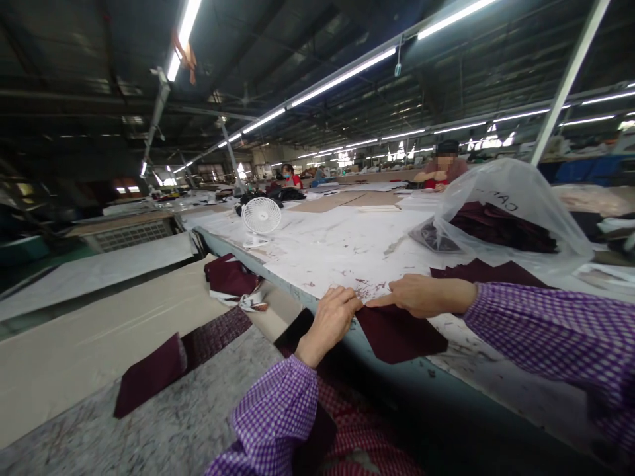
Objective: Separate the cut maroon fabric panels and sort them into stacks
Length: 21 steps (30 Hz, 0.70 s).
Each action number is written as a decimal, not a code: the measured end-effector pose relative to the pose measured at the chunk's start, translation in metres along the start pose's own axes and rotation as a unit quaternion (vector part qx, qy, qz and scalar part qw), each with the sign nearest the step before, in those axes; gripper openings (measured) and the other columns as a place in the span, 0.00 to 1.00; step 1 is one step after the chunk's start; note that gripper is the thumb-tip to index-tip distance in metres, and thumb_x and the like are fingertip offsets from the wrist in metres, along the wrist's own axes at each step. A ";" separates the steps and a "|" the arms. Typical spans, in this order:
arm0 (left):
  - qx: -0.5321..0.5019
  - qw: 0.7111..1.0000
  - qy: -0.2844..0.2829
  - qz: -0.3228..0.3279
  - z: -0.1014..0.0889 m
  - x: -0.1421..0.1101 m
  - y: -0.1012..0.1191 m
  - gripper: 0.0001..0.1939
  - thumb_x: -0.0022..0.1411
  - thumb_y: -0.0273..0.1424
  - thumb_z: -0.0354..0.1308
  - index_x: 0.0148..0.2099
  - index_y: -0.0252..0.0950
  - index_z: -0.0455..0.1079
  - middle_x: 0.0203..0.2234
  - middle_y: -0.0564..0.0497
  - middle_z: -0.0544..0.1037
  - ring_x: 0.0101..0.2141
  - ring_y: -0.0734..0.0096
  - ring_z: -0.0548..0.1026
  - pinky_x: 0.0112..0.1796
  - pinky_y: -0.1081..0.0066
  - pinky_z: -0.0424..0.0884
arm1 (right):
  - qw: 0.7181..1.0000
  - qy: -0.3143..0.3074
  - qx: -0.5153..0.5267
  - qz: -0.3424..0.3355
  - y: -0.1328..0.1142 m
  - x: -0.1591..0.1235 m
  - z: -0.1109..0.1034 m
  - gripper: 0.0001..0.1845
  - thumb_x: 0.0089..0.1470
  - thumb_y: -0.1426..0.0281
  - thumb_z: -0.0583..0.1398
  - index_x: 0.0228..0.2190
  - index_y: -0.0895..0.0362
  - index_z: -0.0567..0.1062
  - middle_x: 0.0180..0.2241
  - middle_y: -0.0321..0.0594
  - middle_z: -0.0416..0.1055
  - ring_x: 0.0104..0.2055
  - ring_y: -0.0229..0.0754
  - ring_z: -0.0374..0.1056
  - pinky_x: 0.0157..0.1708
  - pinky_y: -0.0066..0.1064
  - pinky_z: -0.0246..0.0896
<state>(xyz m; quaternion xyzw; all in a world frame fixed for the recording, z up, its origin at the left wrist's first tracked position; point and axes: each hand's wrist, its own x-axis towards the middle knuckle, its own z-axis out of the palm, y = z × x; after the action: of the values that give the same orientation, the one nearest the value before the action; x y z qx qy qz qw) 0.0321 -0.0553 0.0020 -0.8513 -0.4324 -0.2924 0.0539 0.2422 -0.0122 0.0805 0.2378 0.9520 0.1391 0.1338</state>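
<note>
A dark maroon fabric piece (399,336) lies at the near edge of the white-topped table, partly hanging over it. At its upper left corner, my left hand (331,324) is closed, with the fingertips pinched on the fabric's edge. My right hand (417,295) comes in from the right over the top edge of the same piece. Its index finger points left and meets the corner beside my left fingertips, while the other fingers are curled. The grip under my right fingers is partly hidden. Small maroon scraps (371,288) are scattered just beyond both hands.
More maroon fabric (489,271) lies past my right wrist, near a clear plastic bag (570,241) of dark pieces. A white fan (262,215) stands on the table (327,241). To the left, maroon pieces (151,377) rest on a lower surface. Two people sit farther back.
</note>
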 end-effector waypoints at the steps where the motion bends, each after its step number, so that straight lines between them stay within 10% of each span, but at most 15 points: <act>1: -0.020 1.000 0.004 -0.001 0.001 -0.001 -0.001 0.14 0.67 0.30 0.45 0.37 0.36 0.73 0.31 0.48 0.72 0.37 0.66 0.68 0.41 0.68 0.63 | 1.000 -0.002 -0.004 -0.004 -0.001 0.001 -0.001 0.34 0.48 0.82 0.52 0.56 0.47 0.65 0.30 0.42 0.74 0.27 0.39 0.67 0.27 0.29 0.52; 8: -0.243 0.960 0.052 -0.130 0.003 -0.001 -0.011 0.08 0.62 0.29 0.53 0.40 0.33 0.72 0.32 0.49 0.73 0.34 0.70 0.70 0.37 0.71 0.66 | 1.000 -0.007 -0.014 -0.018 -0.003 0.003 -0.004 0.36 0.48 0.83 0.51 0.57 0.46 0.64 0.31 0.43 0.74 0.28 0.41 0.67 0.26 0.29 0.50; 21: -0.158 0.986 0.021 -0.056 0.000 -0.004 -0.011 0.10 0.64 0.27 0.49 0.35 0.35 0.72 0.32 0.48 0.72 0.39 0.67 0.68 0.43 0.69 0.65 | 0.999 -0.031 0.014 -0.030 -0.001 0.010 -0.013 0.36 0.46 0.84 0.51 0.56 0.47 0.66 0.27 0.40 0.73 0.27 0.41 0.67 0.27 0.29 0.53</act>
<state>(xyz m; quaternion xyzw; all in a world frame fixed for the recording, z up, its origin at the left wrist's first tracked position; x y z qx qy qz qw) 0.0217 -0.0517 -0.0021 -0.8169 -0.4266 -0.3779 -0.0889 0.2291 -0.0106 0.0907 0.2152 0.9558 0.1145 0.1642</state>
